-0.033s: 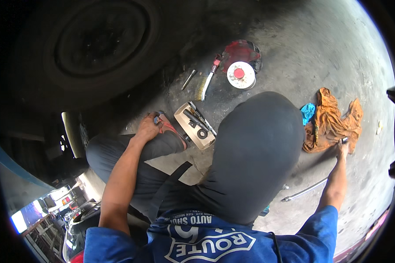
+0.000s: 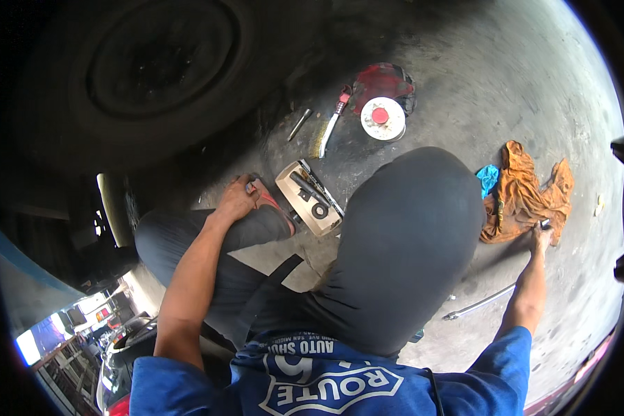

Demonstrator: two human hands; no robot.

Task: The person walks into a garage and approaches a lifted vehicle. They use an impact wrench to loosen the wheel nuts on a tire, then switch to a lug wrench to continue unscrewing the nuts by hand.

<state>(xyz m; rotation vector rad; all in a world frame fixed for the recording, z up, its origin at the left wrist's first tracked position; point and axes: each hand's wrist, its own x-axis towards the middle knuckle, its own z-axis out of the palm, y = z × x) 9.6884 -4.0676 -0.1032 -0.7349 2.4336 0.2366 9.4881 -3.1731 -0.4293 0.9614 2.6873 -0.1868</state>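
Observation:
My left hand [image 2: 237, 198] rests by my sandalled foot [image 2: 265, 195], fingers curled; a small bluish-grey bit shows at the fingertips, too small to name. Out to the right, my right hand [image 2: 541, 238] reaches to the crumpled orange-brown cloth [image 2: 520, 201] on the floor. Its fingers close around a small dark, shiny metal piece [image 2: 545, 224] lying against the cloth. Between my legs sits a beige tray [image 2: 320, 227] with a dark cylindrical part [image 2: 305, 184] and a black ring [image 2: 319, 211] in it. A blue cloth [image 2: 488, 178] touches the orange one.
Ahead lie a wire brush [image 2: 333, 127] with a red-and-white handle, a metal rod [image 2: 299, 125] and a white container [image 2: 383, 132] with a red cap, beside a red-and-black bundle [image 2: 381, 81]. A large dark wheel [image 2: 163, 59] looms upper left. A long metal bar [image 2: 478, 303] lies near my right forearm.

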